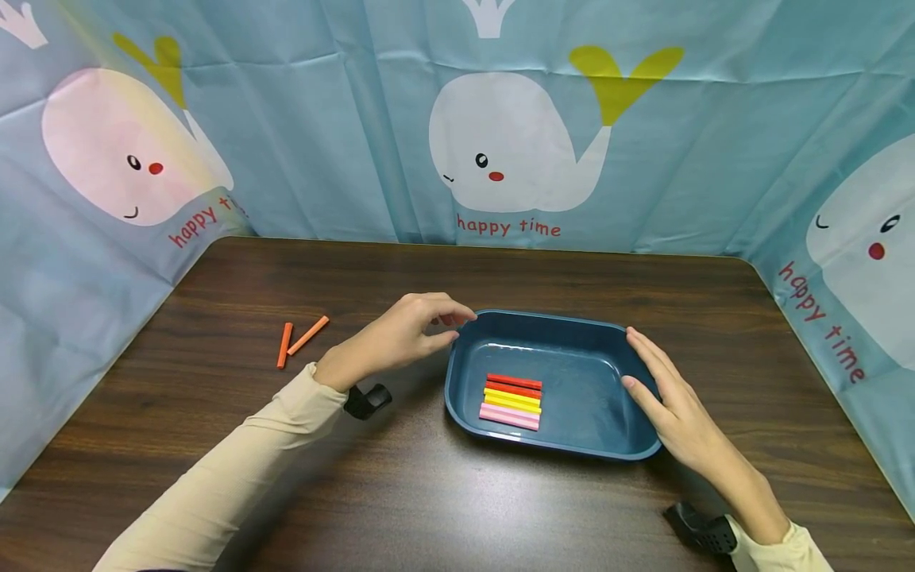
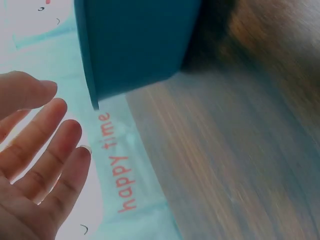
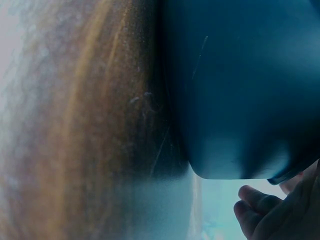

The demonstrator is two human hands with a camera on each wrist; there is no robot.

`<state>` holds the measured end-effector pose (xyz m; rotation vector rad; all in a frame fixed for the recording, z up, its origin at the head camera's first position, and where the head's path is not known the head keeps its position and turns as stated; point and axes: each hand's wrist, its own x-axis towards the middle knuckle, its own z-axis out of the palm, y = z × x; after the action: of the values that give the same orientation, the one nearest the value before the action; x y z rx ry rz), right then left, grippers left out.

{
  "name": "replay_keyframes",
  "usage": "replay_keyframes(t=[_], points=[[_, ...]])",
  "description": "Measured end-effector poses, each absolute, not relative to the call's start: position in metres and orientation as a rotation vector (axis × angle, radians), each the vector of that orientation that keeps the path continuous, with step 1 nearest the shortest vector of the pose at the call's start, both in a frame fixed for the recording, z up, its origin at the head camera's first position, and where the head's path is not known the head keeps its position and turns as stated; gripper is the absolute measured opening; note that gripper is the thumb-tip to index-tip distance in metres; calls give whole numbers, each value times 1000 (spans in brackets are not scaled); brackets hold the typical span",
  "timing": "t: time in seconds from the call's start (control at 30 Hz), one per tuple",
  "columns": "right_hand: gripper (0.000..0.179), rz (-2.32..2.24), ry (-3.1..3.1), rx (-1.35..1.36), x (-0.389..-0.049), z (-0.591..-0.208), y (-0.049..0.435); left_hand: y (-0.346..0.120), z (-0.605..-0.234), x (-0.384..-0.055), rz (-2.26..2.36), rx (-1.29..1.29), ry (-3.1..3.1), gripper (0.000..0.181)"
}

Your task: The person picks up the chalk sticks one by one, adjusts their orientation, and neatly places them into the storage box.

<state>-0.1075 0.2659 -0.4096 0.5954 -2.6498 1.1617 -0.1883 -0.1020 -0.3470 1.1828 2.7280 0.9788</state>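
Note:
A dark blue rectangular tray (image 1: 586,429) stands on the table. Flat inside it, side by side, lie red sticks (image 1: 513,382), yellow sticks (image 1: 512,400) and pink sticks (image 1: 510,416). At the tray's far left corner is my left hand (image 1: 403,330), its fingers loosely bent and nothing between them. The left wrist view shows those fingers (image 2: 55,165) apart from the tray's wall. My right hand (image 1: 679,417) rests at the right end, straight fingers along the rim and thumb over the inside. Its fingertips (image 3: 252,200) show past the tray's rim in the right wrist view.
Two orange sticks, one upright in view (image 1: 284,345) and one slanted (image 1: 309,335), lie on the dark wooden table (image 1: 179,413) left of the tray. A light blue curtain (image 1: 343,159) printed with whales hangs around the table's back and sides.

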Motion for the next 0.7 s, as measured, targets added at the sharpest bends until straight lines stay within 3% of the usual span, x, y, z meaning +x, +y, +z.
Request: replay_keyframes(t=[0.7], points=[[59,1139,-2652,590,-107,-410,266,-149,-349,-189,936,1047,2868,34]])
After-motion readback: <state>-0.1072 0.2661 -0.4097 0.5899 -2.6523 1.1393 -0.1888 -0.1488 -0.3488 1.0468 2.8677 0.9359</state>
